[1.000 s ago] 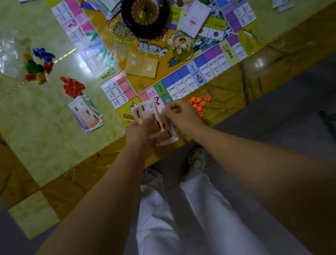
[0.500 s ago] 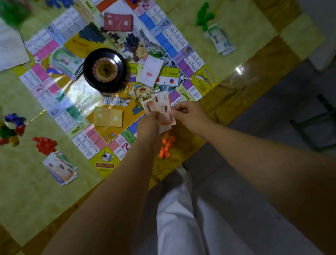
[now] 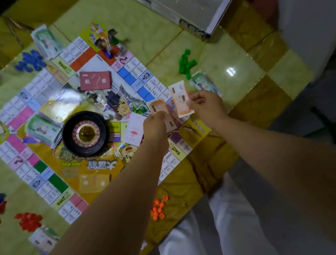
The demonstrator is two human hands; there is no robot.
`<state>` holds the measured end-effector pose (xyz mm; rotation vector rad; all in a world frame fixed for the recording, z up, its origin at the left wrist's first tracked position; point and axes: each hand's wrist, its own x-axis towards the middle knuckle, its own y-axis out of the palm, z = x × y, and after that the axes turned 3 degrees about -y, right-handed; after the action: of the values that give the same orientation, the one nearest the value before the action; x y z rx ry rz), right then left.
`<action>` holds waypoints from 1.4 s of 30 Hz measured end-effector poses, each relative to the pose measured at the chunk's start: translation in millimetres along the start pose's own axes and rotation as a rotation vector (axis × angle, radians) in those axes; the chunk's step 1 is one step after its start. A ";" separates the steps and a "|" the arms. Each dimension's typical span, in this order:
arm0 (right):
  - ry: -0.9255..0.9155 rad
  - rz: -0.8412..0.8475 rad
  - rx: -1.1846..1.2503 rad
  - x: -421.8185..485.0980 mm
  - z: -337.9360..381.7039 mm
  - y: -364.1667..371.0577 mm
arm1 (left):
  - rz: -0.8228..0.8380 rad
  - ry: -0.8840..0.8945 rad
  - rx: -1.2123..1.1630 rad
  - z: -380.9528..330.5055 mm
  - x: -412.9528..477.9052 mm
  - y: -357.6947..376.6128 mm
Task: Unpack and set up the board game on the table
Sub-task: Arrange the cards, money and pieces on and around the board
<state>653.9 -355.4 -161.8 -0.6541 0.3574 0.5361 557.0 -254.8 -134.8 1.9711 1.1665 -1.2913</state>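
The game board (image 3: 53, 182) lies open on the table, with a black roulette wheel (image 3: 85, 133) near its middle. Above the board's right corner, my left hand (image 3: 155, 126) grips a small stack of orange play notes (image 3: 157, 107). To its right, my right hand (image 3: 205, 106) holds a single orange note (image 3: 180, 98), pulled apart from the stack. A red card deck (image 3: 95, 80) and a white card (image 3: 133, 129) rest on the board.
Piles of small pieces sit around the board: green (image 3: 186, 64), orange (image 3: 159, 207), red (image 3: 28, 220), blue (image 3: 29, 61). Green banknote stacks lie at the far right (image 3: 202, 82), far left (image 3: 46, 42) and on the board (image 3: 42, 128). A white box (image 3: 189, 7) stands at the back right.
The view has swung up and to the right over the board. My hands have lifted forward with the notes, and my right hand has drawn one note away from the stack.
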 end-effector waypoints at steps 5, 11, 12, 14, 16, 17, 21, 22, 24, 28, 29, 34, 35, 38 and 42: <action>0.000 -0.077 -0.184 49.6 -9.4 -32.8 | 0.051 -0.007 0.028 -10.6 17.1 36.2; -0.002 -0.066 -0.467 79.9 -25.2 -49.7 | -0.015 -0.018 0.026 -16.7 26.7 74.5; -0.005 -0.052 -0.506 81.2 -26.6 -50.0 | -0.041 -0.022 0.028 -18.1 25.8 78.3; -0.012 -0.008 -0.559 84.1 -27.6 -50.9 | -0.078 -0.038 -0.013 -21.1 26.1 85.3; -0.019 0.043 -0.597 87.1 -25.0 -53.0 | -0.094 -0.042 -0.035 -25.4 25.3 90.4; -0.034 0.062 -0.598 90.5 -21.2 -55.1 | -0.099 -0.034 -0.026 -28.2 24.1 93.4; -0.058 0.245 -0.197 99.1 5.4 -55.7 | -0.115 -0.025 -0.066 -40.7 17.4 99.5; -0.037 0.345 -0.100 99.7 15.8 -53.6 | -0.123 -0.032 -0.100 -44.6 14.8 100.2; -0.005 0.516 -0.018 101.0 28.9 -46.9 | -0.120 -0.035 -0.171 -50.6 11.6 100.4; -0.075 0.575 -0.025 104.7 52.5 -28.2 | -0.157 -0.026 -0.263 -64.4 11.7 86.1; -0.094 0.577 -0.028 103.9 60.5 -21.9 | -0.165 -0.026 -0.298 -68.4 12.3 78.3; -0.164 0.609 -0.072 98.9 90.2 12.1 | -0.183 0.031 -0.394 -84.1 12.2 36.4; -0.180 0.615 -0.089 97.4 97.7 22.0 | -0.198 0.044 -0.418 -88.2 12.0 26.2; -0.227 0.629 -0.112 92.1 120.3 48.0 | -0.239 0.086 -0.479 -103.1 12.6 1.4; -0.227 0.646 -0.106 84.3 151.9 86.8 | -0.263 0.118 -0.501 -122.6 19.8 -41.1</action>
<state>694.3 -168.1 -130.5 -0.5652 0.3241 1.2418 582.9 -131.6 -99.6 1.5771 1.6636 -0.8865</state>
